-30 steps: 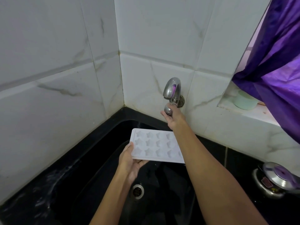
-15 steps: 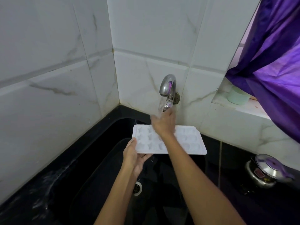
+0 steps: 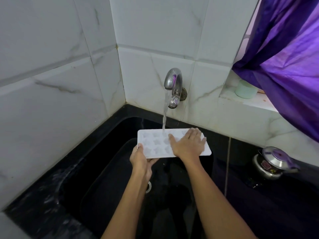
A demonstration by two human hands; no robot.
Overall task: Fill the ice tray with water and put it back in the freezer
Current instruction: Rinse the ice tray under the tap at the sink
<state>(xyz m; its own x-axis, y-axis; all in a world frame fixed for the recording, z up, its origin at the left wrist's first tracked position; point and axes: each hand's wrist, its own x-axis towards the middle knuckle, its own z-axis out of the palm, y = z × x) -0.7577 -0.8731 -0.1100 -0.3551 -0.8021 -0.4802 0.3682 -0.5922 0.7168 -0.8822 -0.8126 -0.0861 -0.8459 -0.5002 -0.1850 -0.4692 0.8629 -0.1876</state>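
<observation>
A white ice tray (image 3: 155, 144) with star-shaped cells is held level over the black sink (image 3: 110, 169). My left hand (image 3: 140, 160) grips its near left corner from below. Flat on the tray's right half lies my right hand (image 3: 188, 144), fingers spread, covering several cells. A steel tap (image 3: 173, 80) on the tiled back wall runs water (image 3: 164, 114) that lands on the tray's far edge near the middle.
White marble-look tiles close in the left and back. A steel pot with a lid (image 3: 271, 163) stands on the black counter at right. A purple curtain (image 3: 284, 57) hangs over a ledge holding a pale green cup (image 3: 245, 89). The sink drain (image 3: 148, 187) lies below my left wrist.
My right hand left the tap knob and came down flat onto the tray's right half. Water now flows from the tap onto the tray, which my left hand still holds.
</observation>
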